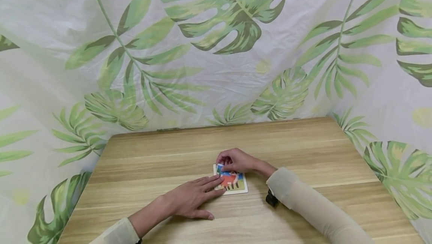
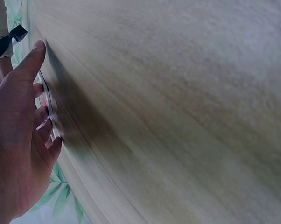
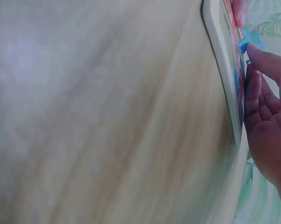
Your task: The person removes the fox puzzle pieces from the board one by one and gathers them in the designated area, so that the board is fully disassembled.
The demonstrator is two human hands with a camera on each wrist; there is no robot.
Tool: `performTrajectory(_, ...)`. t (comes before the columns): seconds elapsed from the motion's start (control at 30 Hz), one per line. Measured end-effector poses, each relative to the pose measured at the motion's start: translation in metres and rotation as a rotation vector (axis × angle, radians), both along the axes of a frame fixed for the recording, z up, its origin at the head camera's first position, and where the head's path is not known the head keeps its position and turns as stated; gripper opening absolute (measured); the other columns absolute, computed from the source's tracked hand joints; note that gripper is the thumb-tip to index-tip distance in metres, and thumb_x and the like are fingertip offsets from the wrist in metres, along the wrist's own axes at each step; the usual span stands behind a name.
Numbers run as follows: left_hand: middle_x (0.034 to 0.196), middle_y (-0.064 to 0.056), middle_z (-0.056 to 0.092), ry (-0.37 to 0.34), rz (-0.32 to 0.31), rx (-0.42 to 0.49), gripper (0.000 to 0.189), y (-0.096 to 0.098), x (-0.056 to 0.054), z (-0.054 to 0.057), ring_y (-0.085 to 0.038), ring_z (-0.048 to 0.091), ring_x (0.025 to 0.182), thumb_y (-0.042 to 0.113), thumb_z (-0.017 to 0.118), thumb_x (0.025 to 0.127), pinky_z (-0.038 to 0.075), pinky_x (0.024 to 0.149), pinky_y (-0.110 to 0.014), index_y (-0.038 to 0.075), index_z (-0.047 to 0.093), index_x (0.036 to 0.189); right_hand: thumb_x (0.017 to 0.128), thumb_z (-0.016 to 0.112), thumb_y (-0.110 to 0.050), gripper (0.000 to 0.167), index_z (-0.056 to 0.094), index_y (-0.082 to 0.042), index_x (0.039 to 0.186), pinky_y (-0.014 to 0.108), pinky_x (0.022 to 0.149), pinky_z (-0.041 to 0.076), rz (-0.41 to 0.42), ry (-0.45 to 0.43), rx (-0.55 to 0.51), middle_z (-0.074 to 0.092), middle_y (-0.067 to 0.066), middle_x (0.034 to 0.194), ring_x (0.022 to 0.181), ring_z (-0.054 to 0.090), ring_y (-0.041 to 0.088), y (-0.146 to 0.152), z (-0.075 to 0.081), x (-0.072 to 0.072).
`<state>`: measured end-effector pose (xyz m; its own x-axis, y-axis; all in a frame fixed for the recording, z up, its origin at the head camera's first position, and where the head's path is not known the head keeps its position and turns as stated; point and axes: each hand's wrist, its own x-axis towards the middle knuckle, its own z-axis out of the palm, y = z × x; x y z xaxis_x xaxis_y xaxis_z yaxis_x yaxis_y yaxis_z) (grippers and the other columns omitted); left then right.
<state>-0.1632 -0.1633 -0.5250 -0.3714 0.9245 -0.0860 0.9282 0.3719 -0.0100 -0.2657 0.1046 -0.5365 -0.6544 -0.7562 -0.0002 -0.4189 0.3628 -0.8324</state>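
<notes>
A small white-edged puzzle board (image 1: 243,191) with a picture of an orange striped animal on blue and sand tones lies flat on the table. My left hand (image 1: 192,198) reaches in from the left, its fingers straight and their tips resting on the board's left part. Over the board's far side, my right hand (image 1: 239,160) pinches a blue puzzle piece (image 3: 246,43) between thumb and fingers. In the right wrist view that piece stands tilted up at the board's surface. The left wrist view shows the left palm side, with the board mostly hidden behind the fingers.
The wooden table (image 1: 152,161) runs back to a hanging cloth (image 1: 216,86) with a green leaf print. A black wrist-worn device (image 1: 271,199) sits at the right sleeve.
</notes>
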Motion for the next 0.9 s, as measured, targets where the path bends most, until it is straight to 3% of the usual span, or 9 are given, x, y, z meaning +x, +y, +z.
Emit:
performTrajectory(0.3,0.176,-0.013,0.021,0.003,0.002,-0.004,0.081,-0.0009,0.0000,0.0011,-0.029,0.024,0.161,0.072,0.037,0.105,0.036,0.125,-0.044,0.020,0.032,0.168,0.100,0.073,-0.005,0.011,0.076,-0.010,0.109,0.023,0.075,0.053,-0.004,-0.037,-0.022,0.068,-0.004,0.091,0.082,0.061,0.008,-0.0003,-0.0013,-0.0027)
performTrajectory(0.9,0.176,-0.012,0.021,-0.007,-0.010,-0.002,0.082,-0.0020,-0.0018,-0.0016,-0.028,0.024,0.161,0.072,0.039,0.105,0.031,0.128,-0.045,0.021,0.030,0.169,0.099,0.072,-0.001,0.011,0.076,-0.004,0.109,0.023,0.077,0.054,-0.008,-0.102,-0.143,0.071,0.002,0.094,0.086,0.063,0.011,0.0052,0.0002,-0.0040)
